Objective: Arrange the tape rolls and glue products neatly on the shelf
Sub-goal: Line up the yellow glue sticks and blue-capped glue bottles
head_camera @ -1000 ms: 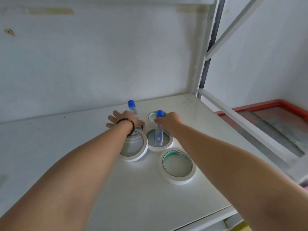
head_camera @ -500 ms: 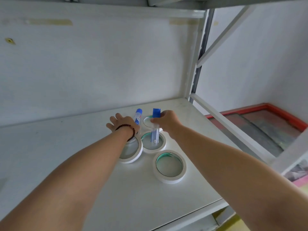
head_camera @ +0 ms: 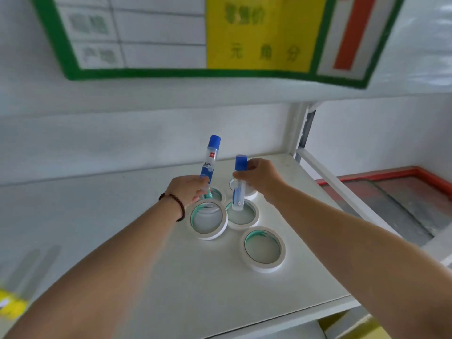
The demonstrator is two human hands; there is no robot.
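Observation:
Several white tape rolls lie flat on the white shelf (head_camera: 146, 277): a front right roll (head_camera: 263, 249), a left roll (head_camera: 208, 220), a middle roll (head_camera: 242, 215), and two more behind, partly hidden by my hands. My left hand (head_camera: 188, 189) grips the lower end of a clear glue bottle with a blue cap (head_camera: 210, 157), held upright over a rear roll. My right hand (head_camera: 259, 177) pinches a second blue-capped glue bottle (head_camera: 238, 184) near its top; its base stands inside the middle roll.
The edge of the shelf above carries a green, yellow and red price label (head_camera: 220, 37) hanging close over the work area. A white upright and brace (head_camera: 325, 172) bound the shelf on the right. A red-edged floor (head_camera: 403, 192) lies beyond. A yellow object (head_camera: 12, 304) sits at the left edge.
The view has tilted up, bringing the upper shelf's price label into sight. My left hand has raised its glue bottle upright. My right hand keeps its bottle standing in the middle roll.

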